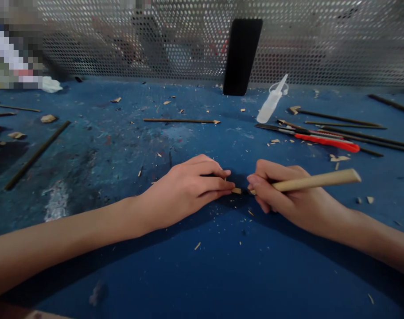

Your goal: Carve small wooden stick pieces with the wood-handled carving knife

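My left hand (193, 184) rests low over the blue table, its fingertips pressed together on a small wood piece (236, 190) whose end pokes out to the right. In my right hand (285, 188) is a tool with a round, pale wooden handle (324, 179), gripped like a pen. The handle slants up to the right past the knuckles. Its lower end points toward the wood piece, with a small gap between the two hands. The tool's working tip is dark and too unclear to name. Fine wood chips (250, 213) lie scattered just below my hands.
Behind stand a perforated metal screen (138, 48) and a black phone-like slab (242, 57). To the right lie a white dropper bottle (270, 105), a red-handled cutter (328, 141) and several dark sticks (341, 117). Further sticks (39, 153) and a tipped stick (178, 121) lie leftward.
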The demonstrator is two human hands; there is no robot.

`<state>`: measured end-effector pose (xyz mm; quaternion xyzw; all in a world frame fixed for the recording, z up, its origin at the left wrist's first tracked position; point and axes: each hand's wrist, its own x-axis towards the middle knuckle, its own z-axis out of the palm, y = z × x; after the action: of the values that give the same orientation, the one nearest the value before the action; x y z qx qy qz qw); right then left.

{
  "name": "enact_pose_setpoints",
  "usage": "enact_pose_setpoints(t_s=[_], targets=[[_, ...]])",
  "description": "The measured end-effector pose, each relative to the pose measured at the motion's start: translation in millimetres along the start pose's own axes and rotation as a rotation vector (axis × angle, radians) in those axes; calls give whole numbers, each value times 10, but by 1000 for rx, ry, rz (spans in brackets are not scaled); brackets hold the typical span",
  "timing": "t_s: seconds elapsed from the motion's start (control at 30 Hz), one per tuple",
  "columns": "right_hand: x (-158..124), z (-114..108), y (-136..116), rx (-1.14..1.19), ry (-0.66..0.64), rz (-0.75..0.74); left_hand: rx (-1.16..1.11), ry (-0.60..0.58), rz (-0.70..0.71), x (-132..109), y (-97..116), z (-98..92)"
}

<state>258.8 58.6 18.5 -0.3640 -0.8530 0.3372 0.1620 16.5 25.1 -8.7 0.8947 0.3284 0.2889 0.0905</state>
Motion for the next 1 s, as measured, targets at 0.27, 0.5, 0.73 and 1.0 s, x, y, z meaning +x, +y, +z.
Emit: enact_pose_setpoints(t_s=[0.27,0.5,0.73,1.0], targets=[[-34,-37,-72,12,-103,-35,-4,11,7,2,18,4],[22,4,7,-3,-82,-92,1,28,21,11,6,20],[-1,16,63,171,114,-32,-14,-2,3,12,12,1],[1,-2,36,31,32,-43,2,2,13,-15,-13,23]])
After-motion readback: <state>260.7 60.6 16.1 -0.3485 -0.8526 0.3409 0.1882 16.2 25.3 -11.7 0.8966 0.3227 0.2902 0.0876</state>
